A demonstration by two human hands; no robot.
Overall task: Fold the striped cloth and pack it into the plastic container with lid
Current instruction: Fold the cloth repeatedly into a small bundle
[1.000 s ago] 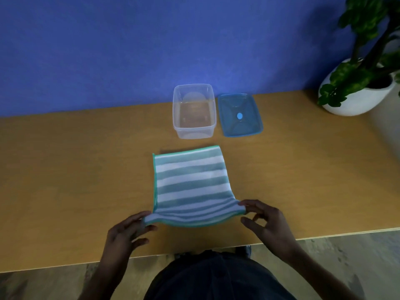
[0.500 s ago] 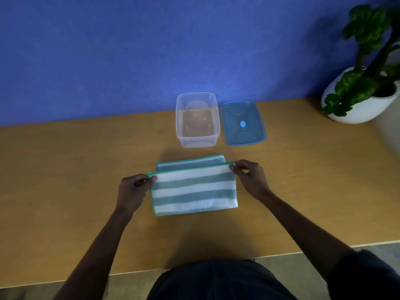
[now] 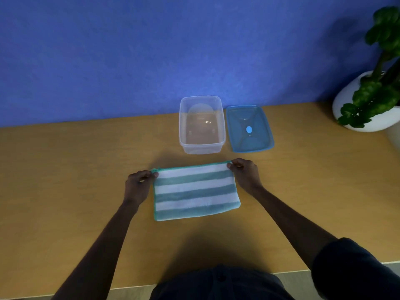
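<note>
Striped cloth (image 3: pixel 195 190), teal and white, pinched at both far corners: left hand (image 3: pixel 138 186) closed on far-left corner, thumb and fingers nipping teal hem; right hand (image 3: pixel 244 175) closed likewise on far-right corner. Both forearms bare, reaching in from near edge; dark sleeve (image 3: pixel 355 271) visible at right upper arm. Cloth folded into a wide rectangle, lying flat on wooden table (image 3: pixel 65 180), stripes running left to right, teal-trimmed edge along far side between the two hands, near edge rounded as at a fold. Layers aligned at far edge as far as can be seen; count of layers not readable. Beyond cloth, apart from it, toward the wall: clear plastic container (image 3: pixel 202 124), open top, upright, nothing inside, long axis pointing away from viewer. Just beside it on the right, close but contact not discernible: blue lid (image 3: pixel 250 128), lying flat on table, lighter blue oval at centre; which face is up not determinable. Lid and container both off the cloth, cloth wholly outside container. Far right corner of table: white rounded pot (image 3: pixel 350 113) with green leafy plant (image 3: pixel 376 87), partly cut by frame edge. Blue wall (image 3: pixel 151 50) behind table. Dark clothing at bottom of view, floor strip visible below table's near edge.
</note>
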